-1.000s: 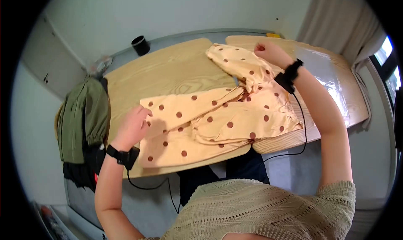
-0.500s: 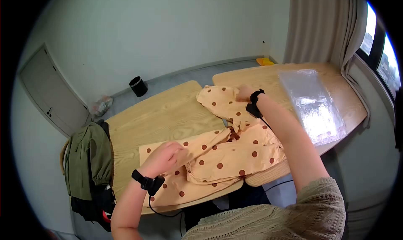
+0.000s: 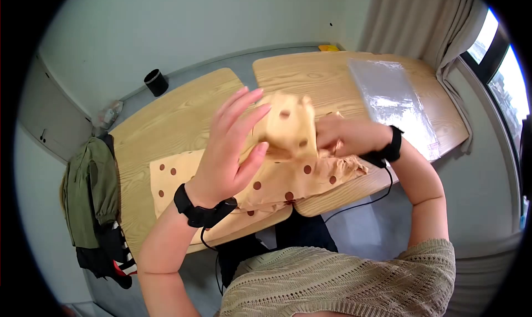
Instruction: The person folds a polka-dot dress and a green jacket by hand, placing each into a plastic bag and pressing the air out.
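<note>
A peach polka-dot garment (image 3: 271, 189) with brown dots lies across the two tabletops, its right end bunched up. One part of it, a blurred flap (image 3: 285, 125), is raised above the rest between my hands. My right hand (image 3: 352, 137) has its fingers curled into the cloth at the right side of this flap. Raised to the left of the flap, my left hand (image 3: 230, 142) has its fingers spread and thumb apart. Whether its fingertips touch the cloth is hard to tell. Both wrists wear black bands with cables.
Two wooden tabletops (image 3: 183, 114) meet with a gap between them. A clear plastic sheet or bag (image 3: 393, 100) lies at the right. An olive jacket (image 3: 91, 189) hangs at the left edge. On the floor behind stands a black bin (image 3: 156, 82). Curtains and a window are at right.
The far part of the garment has been lifted and brought toward me by my right hand. My left hand has risen off the cloth and opened. The view has shifted.
</note>
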The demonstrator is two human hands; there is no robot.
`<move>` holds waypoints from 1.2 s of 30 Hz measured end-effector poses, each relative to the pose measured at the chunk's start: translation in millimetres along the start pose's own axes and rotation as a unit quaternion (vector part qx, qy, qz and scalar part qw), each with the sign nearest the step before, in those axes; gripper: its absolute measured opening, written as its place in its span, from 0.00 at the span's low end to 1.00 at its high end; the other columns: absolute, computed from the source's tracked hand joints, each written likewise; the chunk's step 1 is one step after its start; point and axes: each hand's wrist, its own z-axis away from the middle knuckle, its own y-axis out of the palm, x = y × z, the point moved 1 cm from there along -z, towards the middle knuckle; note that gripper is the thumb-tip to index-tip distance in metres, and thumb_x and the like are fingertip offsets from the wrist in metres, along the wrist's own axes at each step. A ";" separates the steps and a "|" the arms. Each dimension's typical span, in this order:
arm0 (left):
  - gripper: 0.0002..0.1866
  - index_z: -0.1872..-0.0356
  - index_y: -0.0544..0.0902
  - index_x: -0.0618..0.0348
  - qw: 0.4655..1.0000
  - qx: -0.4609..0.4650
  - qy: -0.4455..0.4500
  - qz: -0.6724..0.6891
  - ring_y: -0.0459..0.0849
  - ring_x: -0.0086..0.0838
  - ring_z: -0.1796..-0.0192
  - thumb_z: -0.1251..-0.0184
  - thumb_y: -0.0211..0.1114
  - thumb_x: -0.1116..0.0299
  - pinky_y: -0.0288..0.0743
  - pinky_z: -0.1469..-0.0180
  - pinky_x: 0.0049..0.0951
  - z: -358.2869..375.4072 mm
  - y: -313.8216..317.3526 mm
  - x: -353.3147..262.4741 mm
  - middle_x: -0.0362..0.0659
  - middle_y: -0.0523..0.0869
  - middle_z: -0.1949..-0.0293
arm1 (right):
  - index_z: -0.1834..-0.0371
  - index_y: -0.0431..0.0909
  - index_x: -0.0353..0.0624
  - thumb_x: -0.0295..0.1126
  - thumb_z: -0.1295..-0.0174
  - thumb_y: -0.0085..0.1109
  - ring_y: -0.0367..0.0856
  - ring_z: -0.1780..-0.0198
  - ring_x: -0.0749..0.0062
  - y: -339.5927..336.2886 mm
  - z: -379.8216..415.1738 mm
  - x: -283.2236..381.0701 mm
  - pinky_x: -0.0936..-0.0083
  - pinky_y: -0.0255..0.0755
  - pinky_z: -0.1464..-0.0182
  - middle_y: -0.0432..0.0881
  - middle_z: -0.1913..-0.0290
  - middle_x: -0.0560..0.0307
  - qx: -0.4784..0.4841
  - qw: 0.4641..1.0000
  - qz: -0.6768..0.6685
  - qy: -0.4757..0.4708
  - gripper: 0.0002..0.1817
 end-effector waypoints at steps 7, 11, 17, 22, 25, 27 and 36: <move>0.37 0.30 0.64 0.46 0.958 0.268 -0.097 0.038 0.52 0.48 0.26 0.46 0.61 0.75 0.53 0.29 0.47 16.8 60.1 -5.4 0.52 0.60 0.29 | 0.52 0.80 0.49 0.26 0.52 0.61 0.65 0.34 0.63 62.4 39.3 11.9 0.58 0.53 0.34 0.70 0.36 0.55 0.109 0.987 0.094 0.078 0.20; 0.34 0.38 0.74 0.42 0.944 0.310 -0.112 0.019 0.51 0.52 0.26 0.50 0.59 0.81 0.54 0.29 0.45 21.4 88.9 23.2 0.53 0.57 0.28 | 0.52 0.79 0.46 0.24 0.51 0.58 0.67 0.35 0.63 54.6 43.0 8.9 0.59 0.56 0.34 0.73 0.39 0.53 0.107 0.989 0.070 0.074 0.20; 0.19 0.57 0.80 0.53 0.946 0.309 -0.099 -0.023 0.55 0.51 0.27 0.51 0.60 0.83 0.54 0.29 0.44 23.2 98.8 37.9 0.52 0.65 0.33 | 0.48 0.77 0.41 0.16 0.55 0.50 0.71 0.39 0.54 3.2 57.6 -48.0 0.67 0.65 0.36 0.77 0.44 0.48 -0.076 0.969 -0.024 0.235 0.26; 0.07 0.70 0.78 0.58 0.962 0.264 -0.009 -0.073 0.72 0.42 0.39 0.50 0.62 0.80 0.63 0.36 0.42 4.7 55.9 -4.1 0.46 0.80 0.55 | 0.44 0.72 0.45 0.19 0.49 0.53 0.77 0.46 0.51 11.6 73.7 -94.7 0.63 0.71 0.43 0.79 0.46 0.50 -0.143 0.948 0.112 0.262 0.25; 0.05 0.75 0.75 0.56 0.962 0.253 0.051 -0.088 0.75 0.33 0.67 0.47 0.63 0.75 0.68 0.62 0.35 2.4 25.4 -51.3 0.39 0.72 0.77 | 0.47 0.72 0.47 0.25 0.44 0.55 0.78 0.49 0.49 15.3 66.9 -98.8 0.62 0.72 0.47 0.80 0.49 0.48 -0.145 0.935 0.035 0.321 0.19; 0.06 0.76 0.74 0.55 0.962 0.246 0.088 -0.079 0.72 0.29 0.77 0.47 0.64 0.74 0.64 0.74 0.30 7.2 13.1 -83.1 0.37 0.68 0.81 | 0.49 0.72 0.48 0.27 0.42 0.56 0.79 0.50 0.49 18.3 63.9 -102.3 0.62 0.72 0.49 0.81 0.52 0.46 -0.154 0.932 0.043 0.326 0.17; 0.15 0.57 0.81 0.51 0.960 0.249 0.106 0.067 0.77 0.24 0.74 0.49 0.65 0.72 0.69 0.75 0.22 9.2 19.4 -127.8 0.36 0.76 0.69 | 0.58 0.75 0.44 0.28 0.42 0.55 0.78 0.57 0.47 31.3 63.6 -110.1 0.61 0.72 0.57 0.81 0.63 0.46 -0.228 0.887 0.170 0.364 0.09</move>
